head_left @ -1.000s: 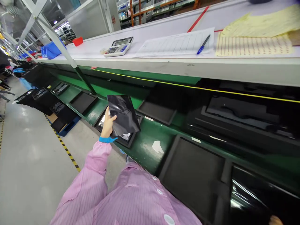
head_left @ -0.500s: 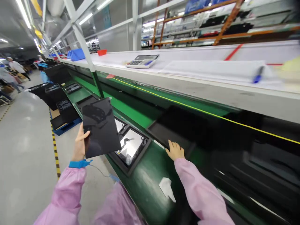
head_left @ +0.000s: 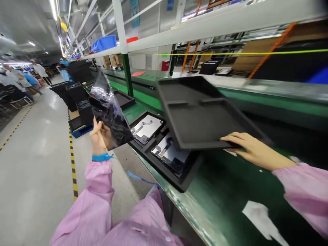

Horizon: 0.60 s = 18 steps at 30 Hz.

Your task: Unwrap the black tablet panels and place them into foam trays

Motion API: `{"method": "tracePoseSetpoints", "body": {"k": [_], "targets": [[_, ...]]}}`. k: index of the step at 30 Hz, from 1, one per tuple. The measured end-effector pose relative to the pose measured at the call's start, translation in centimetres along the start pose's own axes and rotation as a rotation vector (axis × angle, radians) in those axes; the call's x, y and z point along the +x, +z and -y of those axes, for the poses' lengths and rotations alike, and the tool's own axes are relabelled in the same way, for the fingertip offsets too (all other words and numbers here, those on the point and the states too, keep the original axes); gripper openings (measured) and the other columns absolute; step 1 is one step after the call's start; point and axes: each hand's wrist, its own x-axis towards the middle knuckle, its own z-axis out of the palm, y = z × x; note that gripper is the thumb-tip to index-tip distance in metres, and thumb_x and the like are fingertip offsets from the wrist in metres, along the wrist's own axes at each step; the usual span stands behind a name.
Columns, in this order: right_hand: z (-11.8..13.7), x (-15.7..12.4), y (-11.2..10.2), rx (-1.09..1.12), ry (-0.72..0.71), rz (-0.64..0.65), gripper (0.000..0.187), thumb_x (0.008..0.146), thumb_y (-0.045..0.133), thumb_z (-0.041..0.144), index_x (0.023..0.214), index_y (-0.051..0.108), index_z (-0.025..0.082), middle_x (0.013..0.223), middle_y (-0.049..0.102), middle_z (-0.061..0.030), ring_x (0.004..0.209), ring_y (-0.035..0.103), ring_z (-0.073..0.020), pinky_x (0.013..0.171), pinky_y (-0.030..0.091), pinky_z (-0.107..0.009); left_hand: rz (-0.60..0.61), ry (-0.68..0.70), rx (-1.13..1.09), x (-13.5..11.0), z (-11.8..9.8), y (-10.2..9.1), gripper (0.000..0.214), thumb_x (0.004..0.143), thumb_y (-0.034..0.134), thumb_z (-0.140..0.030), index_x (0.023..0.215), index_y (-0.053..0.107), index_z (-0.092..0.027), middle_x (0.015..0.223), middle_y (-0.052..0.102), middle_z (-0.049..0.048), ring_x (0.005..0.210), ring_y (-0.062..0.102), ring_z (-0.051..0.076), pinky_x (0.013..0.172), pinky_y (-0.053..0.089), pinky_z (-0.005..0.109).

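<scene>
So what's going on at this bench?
The person's left hand grips a glossy dark panel, held up and tilted. The right hand holds a black tray by its edge, also tilted. On the green bench sits a lower tray with two silver-backed units in it, the raised tray partly covering one in this view. Whether the two trays touch, I can't tell.

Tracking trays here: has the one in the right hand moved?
Yes: the black tray has risen from the green bench, tilted in the right hand.
</scene>
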Motion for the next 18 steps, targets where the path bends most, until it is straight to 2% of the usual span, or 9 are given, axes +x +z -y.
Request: {"method": "tracePoseSetpoints", "body": {"k": [2,4,7,9,11,14,16,18], "targets": [[2.7,0.8,2.2,0.017,-0.020,0.088,0.035,0.080,0.057,0.046,0.104,0.072,0.027,0.110,0.064,-0.0148,0.101,0.060,-0.0280,0.094,0.049,-0.045,0.072,-0.006,-0.037,0.9,-0.2,0.9,0.052,0.091,0.054,-0.007,0.134,0.061,-0.035,0.142,0.064,-0.0079,0.150,0.035,0.016,0.124,0.033,0.027],[4.8,1.5,4.7,0.013,0.002,0.165,0.027,0.082,0.061,0.037,0.102,0.072,0.022,0.111,0.063,-0.0131,0.104,0.059,-0.0270,0.102,0.045,-0.049,0.151,-0.045,-0.105,1.8,-0.4,2.6,0.055,0.093,0.052,-0.008,0.141,0.054,-0.034,0.143,0.063,-0.0069,0.149,0.038,0.015,0.124,0.033,0.027],[6.8,1.7,7.5,-0.009,0.085,0.239,0.018,0.091,0.067,0.031,0.098,0.068,0.015,0.111,0.062,-0.0091,0.110,0.057,-0.0249,0.109,0.039,-0.055,0.301,-0.079,-0.131,3.1,0.1,6.2,0.055,0.098,0.049,-0.011,0.149,0.044,-0.031,0.144,0.062,-0.0054,0.147,0.041,0.013,0.122,0.034,0.025],[7.8,1.8,8.2,-0.020,0.138,0.244,0.015,0.094,0.068,0.028,0.096,0.066,0.013,0.115,0.061,-0.0084,0.115,0.055,-0.0237,0.110,0.041,-0.052,0.411,-0.055,-0.061,3.5,1.2,9.0,0.054,0.101,0.043,-0.012,0.154,0.036,-0.026,0.149,0.057,-0.0052,0.145,0.042,0.010,0.121,0.034,0.024],[8.8,1.8,8.1,-0.028,0.181,0.223,0.013,0.095,0.068,0.024,0.098,0.065,0.012,0.121,0.059,-0.0092,0.122,0.052,-0.0242,0.109,0.044,-0.048,0.517,-0.040,0.022,3.1,3.1,11.6,0.051,0.104,0.040,-0.015,0.154,0.033,-0.025,0.152,0.053,-0.0043,0.141,0.046,0.009,0.120,0.037,0.027],[11.1,1.1,6.9,-0.044,0.241,0.158,0.022,0.095,0.065,0.019,0.116,0.063,0.013,0.135,0.052,-0.0121,0.129,0.048,-0.0267,0.111,0.044,-0.050,0.657,-0.099,0.113,1.0,7.1,14.0,0.041,0.101,0.052,-0.026,0.142,0.049,-0.022,0.147,0.057,0.0062,0.128,0.057,0.019,0.112,0.047,0.045],[13.6,-1.1,5.3,-0.056,0.266,0.115,0.034,0.095,0.057,0.013,0.128,0.059,0.013,0.138,0.050,-0.0153,0.127,0.050,-0.0289,0.110,0.044,-0.053,0.746,-0.176,0.218,-1.0,9.9,14.0,0.039,0.097,0.060,-0.032,0.133,0.057,-0.018,0.138,0.060,0.0112,0.120,0.062,0.025,0.102,0.053,0.051],[17.3,-5.3,3.6,-0.053,0.261,0.093,0.040,0.091,0.047,0.011,0.127,0.062,0.014,0.131,0.056,-0.0162,0.122,0.055,-0.0303,0.109,0.046,-0.052,0.827,-0.270,0.370,-2.8,12.4,12.8,0.037,0.095,0.063,-0.034,0.127,0.060,-0.016,0.130,0.063,0.0110,0.113,0.064,0.025,0.095,0.056,0.048]]}}
